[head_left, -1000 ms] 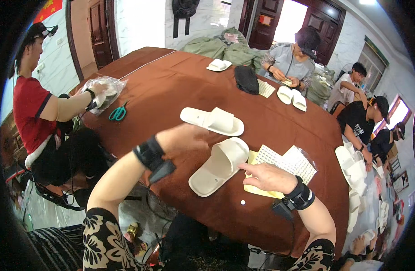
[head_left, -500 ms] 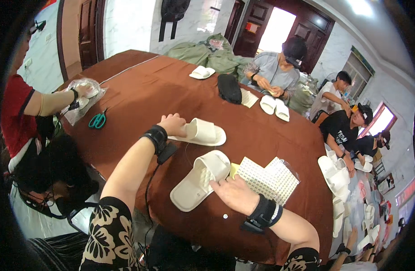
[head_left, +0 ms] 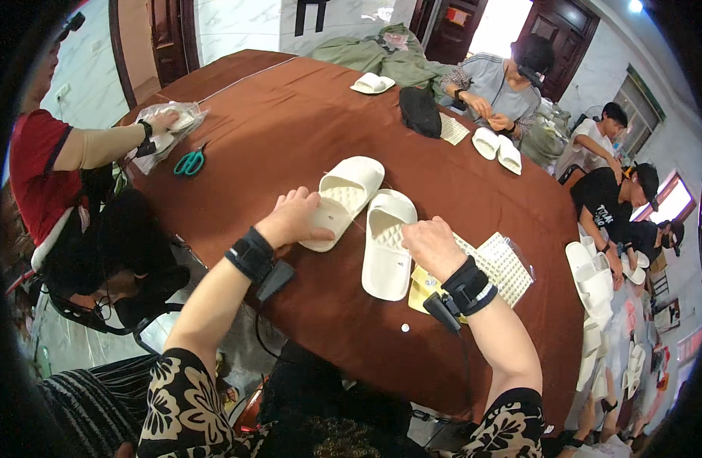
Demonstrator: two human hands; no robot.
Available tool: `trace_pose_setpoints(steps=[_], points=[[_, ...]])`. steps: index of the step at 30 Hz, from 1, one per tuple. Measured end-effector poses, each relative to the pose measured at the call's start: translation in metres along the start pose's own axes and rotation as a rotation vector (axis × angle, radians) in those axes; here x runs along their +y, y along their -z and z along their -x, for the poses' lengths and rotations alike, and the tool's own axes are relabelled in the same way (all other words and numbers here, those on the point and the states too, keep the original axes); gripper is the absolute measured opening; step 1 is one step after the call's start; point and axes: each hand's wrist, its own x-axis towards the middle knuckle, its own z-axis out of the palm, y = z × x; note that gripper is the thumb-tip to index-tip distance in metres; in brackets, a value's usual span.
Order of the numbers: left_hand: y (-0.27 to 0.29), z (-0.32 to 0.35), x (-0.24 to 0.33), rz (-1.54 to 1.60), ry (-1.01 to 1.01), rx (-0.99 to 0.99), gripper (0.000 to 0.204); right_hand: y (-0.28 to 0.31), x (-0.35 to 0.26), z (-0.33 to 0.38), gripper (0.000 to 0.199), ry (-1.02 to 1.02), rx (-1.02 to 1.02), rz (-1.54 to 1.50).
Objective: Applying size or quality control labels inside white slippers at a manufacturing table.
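Two cream slide slippers rest on the brown-covered table before me, toes pointing away. My left hand point(head_left: 288, 219) grips the heel end of the left slipper point(head_left: 352, 182), its thumb lying on the insole and the other fingers at the outer edge. This slipper slants to the upper right. The right slipper point(head_left: 387, 267) stands nearly straight beside it. My right hand point(head_left: 433, 246) is closed at its right side by the strap opening, fingertips partly hidden. Under and beside my right wrist lie a yellow paper point(head_left: 422, 288) and sheets of small stickers point(head_left: 508, 269).
A small white disc point(head_left: 405, 327) lies near the front edge of the brown cloth point(head_left: 290, 130). Teal-handled scissors point(head_left: 189, 162) are at left, by a person handling a plastic bag point(head_left: 184, 120). Across sits another person near white slippers point(head_left: 497, 149) and a black cap point(head_left: 420, 112). More slippers point(head_left: 589, 278) are stacked at right.
The two slippers have been turned from sideways and slanted positions to lie close together with toes away from me. Both hands moved with them. The view has also shifted.
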Motion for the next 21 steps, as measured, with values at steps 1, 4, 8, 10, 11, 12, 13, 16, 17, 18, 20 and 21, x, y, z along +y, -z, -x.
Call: trace_pose_setpoints(steps=[1,4,8,10,11,12,13,16,17,18,20,21], points=[[-0.002,0.008,0.005,0.008,0.001,0.02,0.079,0.002,-0.004,0.001,0.012,0.001,0.013,-0.023],[-0.015,0.03,0.015,0.008,-0.006,0.081,0.076,0.001,-0.013,0.004,0.012,0.009,0.021,-0.025],[-0.014,0.062,0.031,0.027,0.017,0.163,0.072,0.003,-0.025,0.008,0.013,0.018,0.07,0.017],[-0.016,0.071,0.04,0.057,0.053,0.203,0.069,0.001,-0.024,0.008,0.014,-0.03,0.022,0.035],[-0.016,0.075,0.048,0.064,0.058,0.218,0.067,0.0,-0.024,0.009,0.016,-0.042,0.006,0.03],[-0.016,0.076,0.049,0.067,0.052,0.211,0.067,-0.001,-0.024,0.009,0.019,-0.049,-0.007,0.022],[-0.016,0.076,0.049,0.064,0.075,0.21,0.066,-0.003,-0.021,0.008,0.019,-0.054,-0.014,-0.001],[-0.01,0.073,0.055,0.084,0.141,0.13,0.062,-0.009,-0.013,0.005,0.017,-0.111,0.029,-0.184],[-0.015,0.071,0.052,0.099,0.106,0.197,0.06,-0.007,-0.009,0.007,0.015,-0.169,-0.035,-0.341],[-0.019,0.069,0.05,0.112,0.073,0.266,0.059,-0.003,-0.01,0.008,0.015,-0.174,-0.037,-0.341],[-0.03,0.069,0.058,0.112,0.089,0.235,0.056,0.001,-0.009,0.011,0.022,-0.233,-0.049,-0.634],[-0.036,0.07,0.065,0.138,0.051,0.265,0.057,0.001,-0.007,0.014,0.026,-0.204,-0.018,-0.676]])
